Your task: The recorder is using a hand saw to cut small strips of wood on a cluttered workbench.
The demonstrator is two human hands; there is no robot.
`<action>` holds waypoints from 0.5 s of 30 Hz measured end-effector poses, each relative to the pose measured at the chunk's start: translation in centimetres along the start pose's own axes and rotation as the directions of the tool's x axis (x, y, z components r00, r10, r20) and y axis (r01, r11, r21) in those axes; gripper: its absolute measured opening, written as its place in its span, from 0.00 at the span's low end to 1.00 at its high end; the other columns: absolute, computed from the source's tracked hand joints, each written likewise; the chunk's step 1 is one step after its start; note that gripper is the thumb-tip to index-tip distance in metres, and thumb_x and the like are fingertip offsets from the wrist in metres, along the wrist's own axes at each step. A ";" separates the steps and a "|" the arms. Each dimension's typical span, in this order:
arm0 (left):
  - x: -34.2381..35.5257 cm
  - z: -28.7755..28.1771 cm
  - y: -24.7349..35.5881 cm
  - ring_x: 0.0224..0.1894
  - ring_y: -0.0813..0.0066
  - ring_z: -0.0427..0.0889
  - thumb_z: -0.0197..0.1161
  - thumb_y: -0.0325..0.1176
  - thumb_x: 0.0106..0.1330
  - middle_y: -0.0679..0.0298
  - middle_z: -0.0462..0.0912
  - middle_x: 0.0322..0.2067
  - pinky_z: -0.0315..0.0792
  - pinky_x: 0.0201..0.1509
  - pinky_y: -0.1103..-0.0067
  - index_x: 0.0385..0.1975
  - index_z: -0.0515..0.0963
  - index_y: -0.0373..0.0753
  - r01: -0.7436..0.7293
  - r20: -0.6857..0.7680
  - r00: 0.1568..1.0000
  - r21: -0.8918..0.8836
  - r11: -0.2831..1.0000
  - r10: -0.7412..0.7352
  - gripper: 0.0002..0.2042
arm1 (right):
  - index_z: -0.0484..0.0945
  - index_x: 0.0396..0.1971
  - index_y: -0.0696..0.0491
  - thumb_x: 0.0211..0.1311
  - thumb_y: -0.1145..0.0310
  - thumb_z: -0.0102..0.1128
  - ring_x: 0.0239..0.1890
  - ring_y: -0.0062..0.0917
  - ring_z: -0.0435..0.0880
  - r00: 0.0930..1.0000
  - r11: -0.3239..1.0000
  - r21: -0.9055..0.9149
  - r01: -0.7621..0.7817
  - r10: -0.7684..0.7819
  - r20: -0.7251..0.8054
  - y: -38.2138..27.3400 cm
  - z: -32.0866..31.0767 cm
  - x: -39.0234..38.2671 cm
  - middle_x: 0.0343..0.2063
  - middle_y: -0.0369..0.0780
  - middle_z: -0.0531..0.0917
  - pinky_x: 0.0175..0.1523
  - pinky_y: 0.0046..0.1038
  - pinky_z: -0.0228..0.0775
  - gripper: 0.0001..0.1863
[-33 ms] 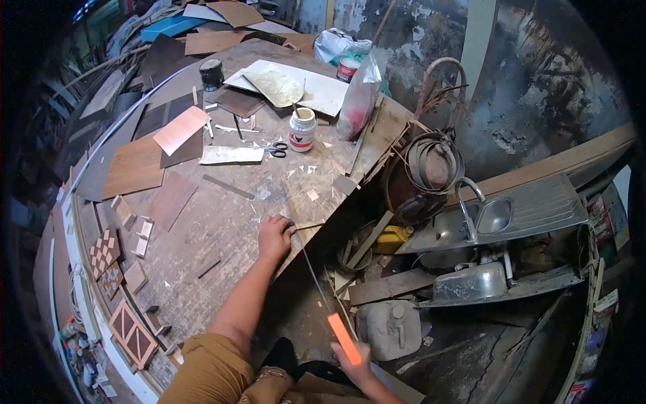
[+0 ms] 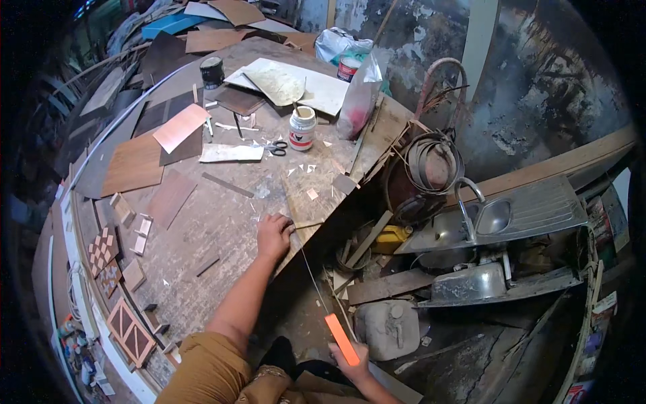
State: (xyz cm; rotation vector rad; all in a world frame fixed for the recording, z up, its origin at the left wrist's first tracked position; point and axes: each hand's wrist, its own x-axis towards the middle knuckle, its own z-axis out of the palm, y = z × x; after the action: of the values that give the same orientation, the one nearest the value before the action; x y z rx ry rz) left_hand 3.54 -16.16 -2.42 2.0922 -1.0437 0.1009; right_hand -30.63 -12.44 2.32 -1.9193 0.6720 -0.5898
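My left hand (image 2: 274, 234) pinches a thin wooden strip (image 2: 306, 223) at the edge of the worktable (image 2: 222, 242). In my right hand (image 2: 356, 363) is the orange handle (image 2: 342, 339) of a saw, low beyond the table edge. The saw's narrow blade (image 2: 309, 276) slants up from the handle to the strip beside my left fingers; exactly where it touches is unclear. Farther back on the table are a white jar (image 2: 302, 135) with a stick in it, black-handled scissors (image 2: 276, 149) and several scattered scraps.
Left are wooden boards (image 2: 131, 165) and small wooden pieces (image 2: 141, 234). A plastic bag (image 2: 356, 104) stands at the back. Right of the table lie a rusty drum with coiled bands (image 2: 417, 188), metal sinks (image 2: 511, 212), a yellow jug (image 2: 387, 239) and a grey container (image 2: 387, 330).
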 end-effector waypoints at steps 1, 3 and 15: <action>0.5 -0.2 0.3 0.40 0.59 0.73 0.63 0.32 0.51 0.62 0.79 0.32 0.66 0.43 0.67 0.28 0.80 0.40 0.009 -0.006 1.000 0.009 1.000 -0.009 0.05 | 0.79 0.23 0.58 0.57 0.67 0.63 0.14 0.31 0.77 0.999 0.998 0.048 -0.047 0.047 0.015 -0.8 0.0 0.4 0.13 0.42 0.76 0.21 0.32 0.65 0.10; 0.7 0.1 -0.2 0.40 0.58 0.73 0.63 0.32 0.52 0.62 0.78 0.32 0.67 0.43 0.67 0.28 0.80 0.40 0.040 -0.026 0.999 -0.017 0.999 -0.040 0.05 | 0.78 0.22 0.58 0.56 0.66 0.63 0.14 0.32 0.75 1.000 0.995 -0.098 -0.009 0.010 0.010 0.8 0.3 0.3 0.12 0.42 0.75 0.20 0.32 0.64 0.11; 0.3 0.0 -0.1 0.39 0.58 0.73 0.64 0.29 0.49 0.63 0.79 0.32 0.67 0.43 0.68 0.29 0.80 0.40 0.031 -0.030 0.999 0.015 0.999 -0.030 0.07 | 0.74 0.18 0.58 0.57 0.65 0.64 0.14 0.22 0.69 0.991 0.991 -0.015 -0.133 0.132 -0.020 0.8 -0.5 3.2 0.12 0.38 0.72 0.22 0.26 0.63 0.15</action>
State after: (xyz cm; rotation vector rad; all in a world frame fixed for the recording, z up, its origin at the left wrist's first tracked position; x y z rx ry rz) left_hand 3.84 -16.32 -2.38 2.1139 -0.9960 0.1245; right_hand -28.78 -15.20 2.19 -1.8699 0.8119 -0.5204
